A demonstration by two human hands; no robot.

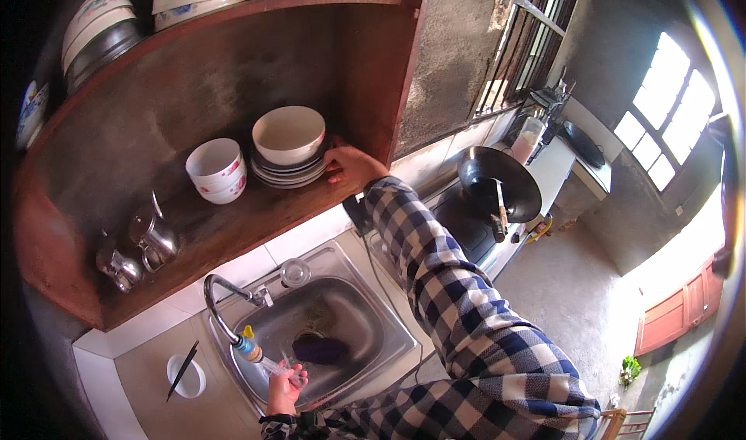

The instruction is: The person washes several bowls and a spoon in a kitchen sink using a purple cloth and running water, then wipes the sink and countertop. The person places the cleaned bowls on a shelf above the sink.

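Note:
My right hand (pixel 354 166) reaches onto the wooden shelf, its fingers at the right edge of a stack of plates (pixel 288 176) with a cream bowl (pixel 289 135) on top. Whether the fingers grip a plate is unclear. White bowls with a red flower pattern (pixel 216 172) stand stacked to the left. Down at the sink (pixel 373 323), my left hand (pixel 285 384) is under the tap (pixel 218 300), where water runs over it; a small clear item seems to be in its fingers, blurred by the water. A dark cloth (pixel 319 348) lies in the basin.
A clear glass (pixel 295 272) stands on the sink's back rim. A white bowl (pixel 187 377) with dark chopsticks (pixel 183 370) across it is on the left counter. Metal jugs (pixel 152 239) occupy the shelf's left end. A black wok (pixel 500 184) with a utensil sits on the stove at right.

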